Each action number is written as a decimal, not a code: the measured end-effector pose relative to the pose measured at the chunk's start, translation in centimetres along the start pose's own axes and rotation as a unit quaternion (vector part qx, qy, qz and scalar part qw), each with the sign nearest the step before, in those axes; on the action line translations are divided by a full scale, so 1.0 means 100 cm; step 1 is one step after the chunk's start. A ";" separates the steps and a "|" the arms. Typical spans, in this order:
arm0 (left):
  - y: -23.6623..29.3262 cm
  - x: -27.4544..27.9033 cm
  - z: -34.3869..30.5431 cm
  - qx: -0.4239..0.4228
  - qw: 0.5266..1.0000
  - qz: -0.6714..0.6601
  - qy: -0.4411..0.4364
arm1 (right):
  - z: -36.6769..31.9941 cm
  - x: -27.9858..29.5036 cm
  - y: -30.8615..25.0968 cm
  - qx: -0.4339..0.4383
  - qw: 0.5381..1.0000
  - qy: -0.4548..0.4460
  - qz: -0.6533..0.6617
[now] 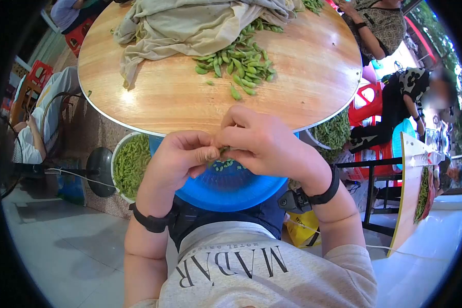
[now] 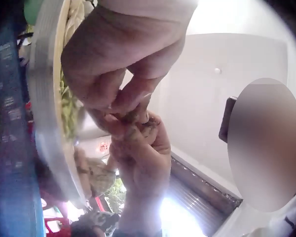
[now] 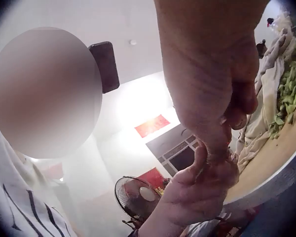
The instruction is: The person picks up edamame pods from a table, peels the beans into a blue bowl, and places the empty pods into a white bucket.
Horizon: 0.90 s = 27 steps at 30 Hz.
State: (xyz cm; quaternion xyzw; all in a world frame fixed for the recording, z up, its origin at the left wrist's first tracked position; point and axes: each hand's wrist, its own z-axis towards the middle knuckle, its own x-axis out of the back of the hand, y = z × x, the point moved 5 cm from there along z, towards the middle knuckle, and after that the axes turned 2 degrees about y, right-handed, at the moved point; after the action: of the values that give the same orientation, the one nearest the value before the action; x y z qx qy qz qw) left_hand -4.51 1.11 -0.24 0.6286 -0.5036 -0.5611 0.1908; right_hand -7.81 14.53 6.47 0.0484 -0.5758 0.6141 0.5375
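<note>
Actually, the small green pod (image 1: pixel 224 150) is between the two hands, directly at the fingertips, so neither hand is clearly nearer. The grip of the left hand (image 1: pixel 182 156) is pinching it with curled fingers and thumb, and the grip of the right hand (image 1: pixel 266 145) is also pinching it, from the opposite side. The fingers cover most of this pod, therefore I cannot tell its long axis. Under the hands is the blue basin (image 1: pixel 225 200), with pale green beans (image 1: pixel 222 165) inside. A white tub (image 1: pixel 116 154), on the left side, holds many pods. Beyond the hands, on the round bench (image 1: pixel 159 97), a heap of pods (image 1: pixel 241 61) lies beside the crumpled cloth (image 1: pixel 174 25).
</note>
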 end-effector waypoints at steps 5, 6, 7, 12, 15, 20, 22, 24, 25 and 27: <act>-0.003 -0.013 -0.015 -0.023 0.999 0.012 0.041 | -0.030 0.000 0.025 -0.184 0.961 0.068 0.198; -0.002 -0.014 -0.018 -0.032 0.996 0.037 0.078 | -0.033 -0.006 0.028 -0.228 0.934 0.047 0.271; -0.004 -0.015 -0.020 -0.057 0.992 0.068 0.092 | -0.037 -0.013 0.030 -0.271 0.899 0.027 0.343; -0.010 -0.024 -0.027 -0.104 0.970 0.181 0.127 | -0.044 -0.040 0.024 -0.321 0.837 -0.019 0.442; -0.012 -0.020 -0.030 -0.150 0.931 0.294 0.155 | -0.044 -0.045 0.021 -0.340 0.839 -0.050 0.422; -0.006 -0.023 -0.035 -0.172 0.880 0.410 0.166 | -0.043 -0.049 0.018 -0.320 0.849 -0.073 0.415; -0.005 -0.026 -0.037 -0.174 0.867 0.436 0.166 | -0.043 -0.049 0.019 -0.318 0.847 -0.074 0.419; -0.005 -0.028 -0.038 -0.184 0.856 0.455 0.164 | -0.043 -0.050 0.020 -0.326 0.853 -0.069 0.402; -0.007 -0.026 -0.038 -0.199 0.863 0.433 0.169 | -0.043 -0.051 0.021 -0.329 0.856 -0.067 0.394; -0.014 -0.022 -0.037 -0.229 0.875 0.387 0.180 | -0.043 -0.052 0.022 -0.311 0.872 -0.047 0.375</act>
State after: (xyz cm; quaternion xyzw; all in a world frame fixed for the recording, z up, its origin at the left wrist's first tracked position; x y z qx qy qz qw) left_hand -0.29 2.35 0.83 0.4124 -0.5208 -0.4198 0.6184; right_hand -4.76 15.17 0.06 -0.3124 -0.7365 0.5555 0.2267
